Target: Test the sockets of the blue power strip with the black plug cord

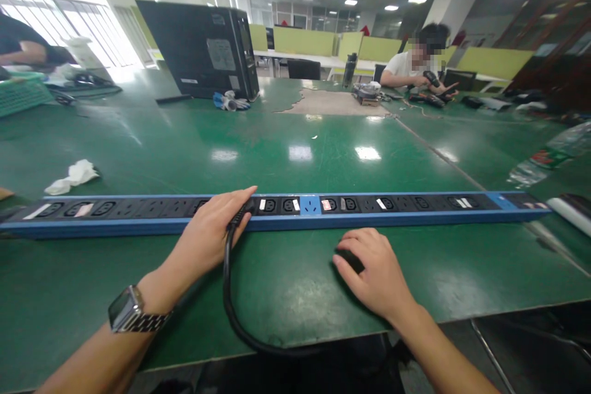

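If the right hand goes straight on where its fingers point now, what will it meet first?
Probably the blue-edged power strip: its near side lies just ahead of the right hand, though the exact gap is unclear.

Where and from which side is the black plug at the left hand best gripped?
Probably the plug by its thick body, from above: it sits over the power strip, and its cord bends off toward the person, leaving its sides for thumb and fingers, as in the left hand.
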`<move>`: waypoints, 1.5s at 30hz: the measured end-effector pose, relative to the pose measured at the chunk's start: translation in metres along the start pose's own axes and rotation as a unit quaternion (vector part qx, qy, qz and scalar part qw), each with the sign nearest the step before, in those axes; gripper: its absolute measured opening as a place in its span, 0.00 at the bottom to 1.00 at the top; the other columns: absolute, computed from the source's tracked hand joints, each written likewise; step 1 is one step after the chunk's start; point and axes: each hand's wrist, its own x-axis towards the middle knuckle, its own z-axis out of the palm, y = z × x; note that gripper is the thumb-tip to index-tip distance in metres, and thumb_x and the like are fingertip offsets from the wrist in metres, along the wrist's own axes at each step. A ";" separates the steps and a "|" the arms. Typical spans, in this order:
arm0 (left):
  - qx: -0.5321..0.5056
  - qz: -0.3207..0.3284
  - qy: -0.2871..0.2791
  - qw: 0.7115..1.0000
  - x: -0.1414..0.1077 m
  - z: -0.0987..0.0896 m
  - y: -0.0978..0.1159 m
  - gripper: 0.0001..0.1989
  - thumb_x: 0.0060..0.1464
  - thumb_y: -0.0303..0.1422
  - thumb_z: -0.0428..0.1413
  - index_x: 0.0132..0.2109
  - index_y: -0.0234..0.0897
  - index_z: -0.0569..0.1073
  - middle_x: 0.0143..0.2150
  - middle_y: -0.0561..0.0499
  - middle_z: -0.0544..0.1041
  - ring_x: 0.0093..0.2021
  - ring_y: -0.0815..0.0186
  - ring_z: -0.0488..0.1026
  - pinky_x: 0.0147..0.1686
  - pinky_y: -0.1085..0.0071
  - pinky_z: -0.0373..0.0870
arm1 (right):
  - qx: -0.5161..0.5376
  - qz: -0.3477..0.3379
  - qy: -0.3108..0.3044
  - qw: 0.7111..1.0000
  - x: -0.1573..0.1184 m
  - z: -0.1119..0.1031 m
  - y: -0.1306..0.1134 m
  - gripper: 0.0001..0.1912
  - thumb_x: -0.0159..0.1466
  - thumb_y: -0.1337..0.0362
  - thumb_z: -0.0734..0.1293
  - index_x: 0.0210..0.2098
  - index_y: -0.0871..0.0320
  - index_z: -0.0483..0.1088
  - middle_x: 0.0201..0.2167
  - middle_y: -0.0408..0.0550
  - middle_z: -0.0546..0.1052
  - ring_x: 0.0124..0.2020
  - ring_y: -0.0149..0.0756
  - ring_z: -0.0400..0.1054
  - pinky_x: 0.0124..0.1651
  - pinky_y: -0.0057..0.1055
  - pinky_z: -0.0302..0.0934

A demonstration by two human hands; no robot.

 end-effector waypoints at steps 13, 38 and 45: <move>-0.130 -0.031 0.023 0.991 0.053 0.042 0.065 0.15 0.58 0.33 0.54 0.53 0.39 0.71 0.49 0.47 0.78 0.48 0.58 0.75 0.50 0.59 0.71 | -0.066 -0.005 -0.017 0.998 0.004 0.007 -0.007 0.11 0.64 0.59 0.66 0.42 0.57 0.74 0.43 0.53 0.76 0.46 0.47 0.66 0.49 0.44 0.59; -0.096 -0.066 0.023 0.993 0.059 0.051 0.069 0.13 0.62 0.38 0.52 0.50 0.40 0.73 0.41 0.48 0.80 0.41 0.59 0.77 0.42 0.64 0.72 | 0.372 0.245 0.098 0.890 0.075 -0.015 -0.017 0.19 0.63 0.51 0.65 0.27 0.60 0.72 0.20 0.43 0.74 0.19 0.29 0.67 0.23 0.24 0.58; -0.099 -0.072 0.025 0.992 0.058 0.051 0.069 0.14 0.62 0.40 0.51 0.50 0.38 0.73 0.43 0.47 0.80 0.41 0.58 0.76 0.42 0.64 0.71 | 0.384 0.246 0.107 0.884 0.070 -0.019 -0.013 0.19 0.62 0.51 0.66 0.26 0.61 0.72 0.19 0.42 0.73 0.19 0.27 0.66 0.23 0.23 0.58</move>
